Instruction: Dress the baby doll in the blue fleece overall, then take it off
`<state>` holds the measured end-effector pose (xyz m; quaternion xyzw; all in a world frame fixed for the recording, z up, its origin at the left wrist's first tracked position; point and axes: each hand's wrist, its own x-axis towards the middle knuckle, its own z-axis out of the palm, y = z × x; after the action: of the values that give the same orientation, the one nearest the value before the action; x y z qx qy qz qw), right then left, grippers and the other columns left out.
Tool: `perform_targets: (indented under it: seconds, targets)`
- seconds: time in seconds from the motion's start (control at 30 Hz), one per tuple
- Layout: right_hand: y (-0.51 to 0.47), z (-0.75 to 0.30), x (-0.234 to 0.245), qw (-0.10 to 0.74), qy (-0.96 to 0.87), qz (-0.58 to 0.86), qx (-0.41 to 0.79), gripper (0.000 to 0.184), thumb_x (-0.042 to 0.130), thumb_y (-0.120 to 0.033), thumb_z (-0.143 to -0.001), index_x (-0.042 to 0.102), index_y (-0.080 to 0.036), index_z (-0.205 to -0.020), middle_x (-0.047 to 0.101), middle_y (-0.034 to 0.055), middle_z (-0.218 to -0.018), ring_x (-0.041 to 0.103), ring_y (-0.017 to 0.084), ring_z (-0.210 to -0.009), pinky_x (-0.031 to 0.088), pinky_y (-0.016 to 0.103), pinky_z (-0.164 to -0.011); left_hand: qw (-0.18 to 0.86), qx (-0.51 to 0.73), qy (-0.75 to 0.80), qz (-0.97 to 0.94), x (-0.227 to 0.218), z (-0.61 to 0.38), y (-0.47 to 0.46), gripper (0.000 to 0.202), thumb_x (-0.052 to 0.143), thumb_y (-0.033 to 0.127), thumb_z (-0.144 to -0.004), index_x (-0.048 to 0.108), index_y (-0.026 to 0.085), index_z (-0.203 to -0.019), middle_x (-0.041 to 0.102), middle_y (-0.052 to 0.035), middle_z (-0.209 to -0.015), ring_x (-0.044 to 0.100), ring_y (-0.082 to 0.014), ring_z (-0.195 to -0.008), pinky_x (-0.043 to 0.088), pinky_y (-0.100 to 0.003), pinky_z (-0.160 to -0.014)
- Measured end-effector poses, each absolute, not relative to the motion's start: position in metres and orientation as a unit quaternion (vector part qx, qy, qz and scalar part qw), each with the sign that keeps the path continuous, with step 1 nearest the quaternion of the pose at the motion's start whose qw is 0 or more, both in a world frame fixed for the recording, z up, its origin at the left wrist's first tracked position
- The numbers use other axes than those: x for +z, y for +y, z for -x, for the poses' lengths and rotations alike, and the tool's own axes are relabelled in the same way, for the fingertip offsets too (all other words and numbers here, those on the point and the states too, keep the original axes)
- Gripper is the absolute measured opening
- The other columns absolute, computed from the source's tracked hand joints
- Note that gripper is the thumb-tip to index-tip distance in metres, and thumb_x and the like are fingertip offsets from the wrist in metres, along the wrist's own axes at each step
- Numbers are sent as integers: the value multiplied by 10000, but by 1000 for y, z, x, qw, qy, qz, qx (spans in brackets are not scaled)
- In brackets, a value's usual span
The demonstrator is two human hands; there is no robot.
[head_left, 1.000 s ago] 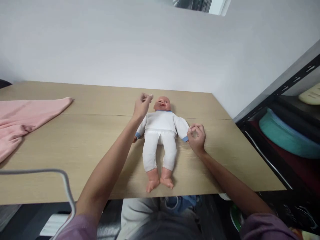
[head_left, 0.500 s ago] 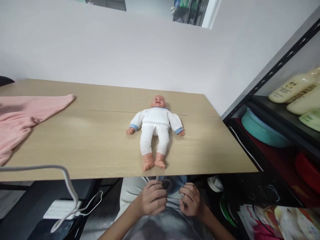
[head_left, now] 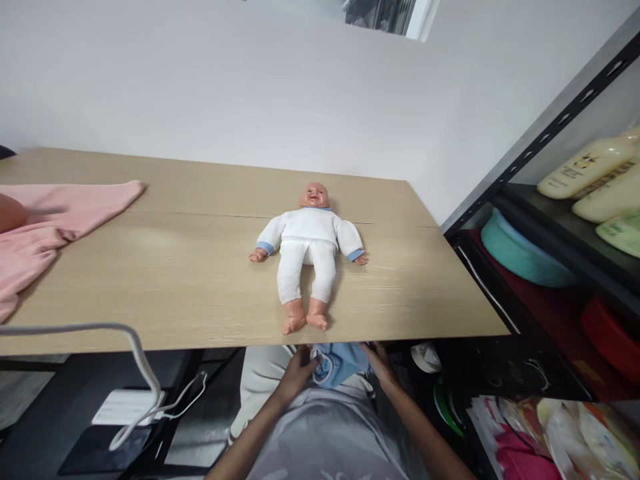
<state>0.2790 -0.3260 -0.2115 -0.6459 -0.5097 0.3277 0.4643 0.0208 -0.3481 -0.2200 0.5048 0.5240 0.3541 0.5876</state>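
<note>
A baby doll [head_left: 307, 252] in a white top and white trousers with blue cuffs lies on its back on the wooden table [head_left: 165, 280], head away from me. Both my hands are in my lap below the table's front edge. My left hand [head_left: 295, 373] and my right hand [head_left: 376, 360] are closed on either side of a small light-blue cloth item [head_left: 340, 364] with a white loop. Neither hand touches the doll.
A pink garment [head_left: 55, 220] lies at the table's left end. A white cable [head_left: 125, 347] hangs over the front left edge. A black metal shelf [head_left: 550, 220] on the right holds cream bottles [head_left: 590, 173], a teal round item [head_left: 520, 253] and a red one.
My hands left the doll's head and sleeve, dropped below the table into my lap, and now lift the light-blue cloth item there. The doll lies alone.
</note>
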Motion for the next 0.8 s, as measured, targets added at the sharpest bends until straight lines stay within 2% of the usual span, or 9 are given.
perform_targets:
  seconds: [0.07, 0.13, 0.2, 0.3, 0.37, 0.43, 0.57, 0.7, 0.8]
  targets:
    - [-332, -276, -207, 459, -495, 654, 343, 442, 768, -668, -947, 756, -228, -979, 809, 67, -948, 771, 296, -901, 675, 471, -805, 588, 342, 521, -516, -209, -18, -356, 645, 680, 832, -850, 657, 252, -1131, 761, -109, -1133, 733, -372, -1118, 572, -558, -1070]
    - [-344, -272, -194, 457, -486, 653, 358, 483, 795, -717, -843, 776, -255, -981, 852, 96, -984, 791, 377, -985, 674, 538, -871, 580, 309, 514, -552, -190, -5, -368, 425, 723, 651, -890, 645, 259, -1035, 734, -54, -981, 712, -324, -984, 585, -507, -986]
    - [-358, -269, -172, 447, -498, 643, 373, 478, 803, -672, -840, 797, -250, -1065, 873, 117, -1090, 801, 409, -1089, 657, 568, -984, 566, 263, 490, -609, -165, 14, -378, 257, 723, 463, -886, 646, 266, -1033, 732, -34, -1005, 704, -308, -1012, 582, -467, -985]
    - [-377, -261, -129, 409, -560, 614, 378, 321, 754, -522, -942, 803, -252, -1108, 871, 112, -1134, 811, 377, -1125, 638, 518, -1049, 529, 195, 446, -695, -122, 47, -387, 319, 717, 298, -856, 677, 296, -1172, 747, -47, -1168, 707, -315, -1135, 578, -463, -1055]
    - [-385, -255, -101, 386, -607, 584, 376, 214, 733, -408, -970, 789, -252, -1105, 856, 90, -1085, 812, 324, -1052, 643, 444, -990, 493, 172, 414, -745, -95, 66, -388, 302, 739, 291, -873, 712, 313, -1172, 755, -64, -1241, 688, -340, -1224, 549, -496, -1137]
    - [-388, -249, -75, 362, -647, 549, 385, 157, 740, -303, -955, 764, -253, -1101, 834, 67, -1056, 797, 279, -992, 633, 388, -937, 475, 163, 391, -772, -73, 79, -388, 240, 717, 327, -958, 725, 326, -1198, 754, -76, -1303, 675, -345, -1278, 538, -505, -1164]
    - [-379, -241, -34, 358, -699, 441, 434, 214, 723, -158, -937, 687, -284, -1107, 793, 48, -1116, 777, 248, -1068, 611, 369, -967, 444, 227, 406, -766, -48, 85, -387, 256, 585, 368, -1091, 678, 380, -1329, 725, -83, -1390, 678, -333, -1305, 564, -500, -1132]
    - [-354, -236, -6, 416, -720, 283, 478, 174, 707, -196, -985, 617, -308, -1082, 762, 50, -1124, 754, 254, -1100, 566, 509, -1143, 397, 327, 426, -744, -38, 73, -376, 350, 577, 381, -1083, 631, 442, -1423, 712, -78, -1429, 664, -369, -1352, 555, -557, -1150]
    - [-333, -228, 7, 483, -681, 197, 514, 133, 705, -316, -1024, 576, -317, -991, 715, 30, -987, 722, 253, -970, 562, 572, -1148, 391, 339, 436, -736, -33, 60, -361, 445, 613, 526, -1060, 626, 421, -1492, 703, -106, -1462, 645, -421, -1381, 536, -611, -1184]
